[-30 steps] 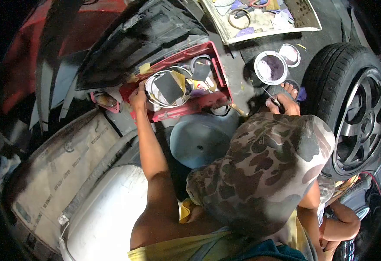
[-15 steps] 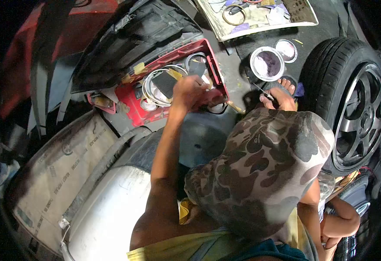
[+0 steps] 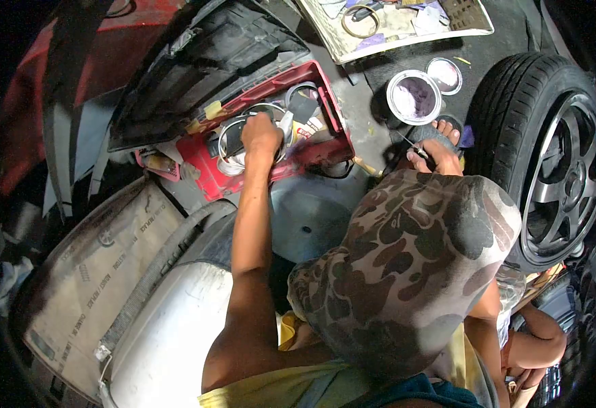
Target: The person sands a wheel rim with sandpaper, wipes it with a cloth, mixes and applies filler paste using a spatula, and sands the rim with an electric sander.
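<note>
My left hand (image 3: 262, 137) reaches into a red toolbox (image 3: 345, 147), its fingers curled downward and mostly hidden behind the back of the hand. Beneath and beside it is a dark flat sheet (image 3: 233, 141); whether the fingers grip it I cannot make out. White rings, a second dark sheet (image 3: 303, 107) and other small items lie around the hand in the box. My right hand (image 3: 442, 158), close to a sandalled foot, is closed round a tool with a thin blade (image 3: 405, 139). Just beyond stands an open can (image 3: 414, 98) with pale purple paste inside.
A round lid (image 3: 445, 76) lies against the can. A wheel with a black tyre (image 3: 512, 146) stands at right. The cream tray (image 3: 414, 42) at the top holds odds and ends. A white and grey bumper (image 3: 175, 299) and a camouflage hat (image 3: 407, 272) fill the foreground.
My left hand has moved left and slightly down inside the toolbox, uncovering items at its right side. The dark sheet beside it has shifted left. My right hand has stayed almost still.
</note>
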A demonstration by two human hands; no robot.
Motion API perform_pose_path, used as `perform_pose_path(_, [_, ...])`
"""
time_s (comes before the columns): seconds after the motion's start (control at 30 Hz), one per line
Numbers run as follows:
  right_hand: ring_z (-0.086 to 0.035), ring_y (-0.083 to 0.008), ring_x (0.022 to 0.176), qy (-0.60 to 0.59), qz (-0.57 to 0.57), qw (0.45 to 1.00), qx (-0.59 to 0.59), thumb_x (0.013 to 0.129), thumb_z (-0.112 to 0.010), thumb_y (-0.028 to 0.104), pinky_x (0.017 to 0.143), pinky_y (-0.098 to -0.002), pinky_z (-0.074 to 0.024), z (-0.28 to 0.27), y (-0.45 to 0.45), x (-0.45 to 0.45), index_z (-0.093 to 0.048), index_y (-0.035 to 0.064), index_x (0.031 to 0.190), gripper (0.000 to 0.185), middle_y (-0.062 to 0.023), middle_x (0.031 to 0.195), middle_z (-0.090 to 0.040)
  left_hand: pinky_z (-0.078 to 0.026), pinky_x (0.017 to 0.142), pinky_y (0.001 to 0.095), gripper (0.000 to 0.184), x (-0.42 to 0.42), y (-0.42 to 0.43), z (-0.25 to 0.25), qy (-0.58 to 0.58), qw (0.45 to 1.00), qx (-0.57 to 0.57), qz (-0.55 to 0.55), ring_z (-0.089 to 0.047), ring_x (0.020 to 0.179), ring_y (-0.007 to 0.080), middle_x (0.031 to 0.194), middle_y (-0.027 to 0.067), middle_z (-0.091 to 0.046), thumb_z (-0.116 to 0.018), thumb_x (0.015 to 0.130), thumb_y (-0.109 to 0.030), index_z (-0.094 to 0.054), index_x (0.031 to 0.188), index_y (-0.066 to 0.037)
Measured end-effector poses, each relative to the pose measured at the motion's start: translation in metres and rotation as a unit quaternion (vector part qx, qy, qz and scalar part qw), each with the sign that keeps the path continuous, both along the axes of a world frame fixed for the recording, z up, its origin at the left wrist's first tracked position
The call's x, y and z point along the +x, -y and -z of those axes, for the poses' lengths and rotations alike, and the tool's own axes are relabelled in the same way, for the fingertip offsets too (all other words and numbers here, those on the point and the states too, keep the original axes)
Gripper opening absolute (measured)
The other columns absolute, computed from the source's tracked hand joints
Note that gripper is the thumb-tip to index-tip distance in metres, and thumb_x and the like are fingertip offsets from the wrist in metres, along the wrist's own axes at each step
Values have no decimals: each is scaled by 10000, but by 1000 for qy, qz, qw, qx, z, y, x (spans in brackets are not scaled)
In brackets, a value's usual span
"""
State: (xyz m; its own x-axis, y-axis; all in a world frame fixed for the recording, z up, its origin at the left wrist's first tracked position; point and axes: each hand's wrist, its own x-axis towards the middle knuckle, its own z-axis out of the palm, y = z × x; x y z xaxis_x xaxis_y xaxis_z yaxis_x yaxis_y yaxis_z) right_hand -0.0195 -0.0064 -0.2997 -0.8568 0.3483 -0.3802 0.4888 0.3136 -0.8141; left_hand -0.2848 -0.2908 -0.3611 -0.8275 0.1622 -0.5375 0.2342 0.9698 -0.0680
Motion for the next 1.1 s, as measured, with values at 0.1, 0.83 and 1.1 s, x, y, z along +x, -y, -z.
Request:
perform_pose_path(0.1, [-607, -431, 873, -7, -19, 1000, 11, 929, -709, 180, 815, -466, -459, 5, 0, -1, -613, -54, 965, 255, -240, 897, -615, -555, 904, 490, 365, 4, -17, -28, 28, 991, 127, -22, -706, 1028, 426, 1086, 232, -739, -781, 776, -265, -754, 1060, -39])
perform_pose_path(0.83, [-666, -208, 746, -88, 39, 982, -160, 881, -808, 364, 713, -389, -528, 5, 35, -72, -708, 45, 1094, 397, -200, 850, -686, -406, 619, 281, 263, 61, -34, -84, -102, 881, 451, -96, -481, 665, 110, 719, 47, -575, -884, 795, -144, -720, 856, 52])
perform_pose_path(1.1, [-618, -170, 841, -90, -30, 974, -204, 850, -785, 590, 818, -390, -510, -13, 43, -86, -679, -17, 1115, 671, -159, 861, -691, -365, 608, 221, 416, 93, -65, -106, 57, 843, 528, -82, -429, 711, 36, 760, -46, -466, -827, 818, -44, -423, 726, -92])
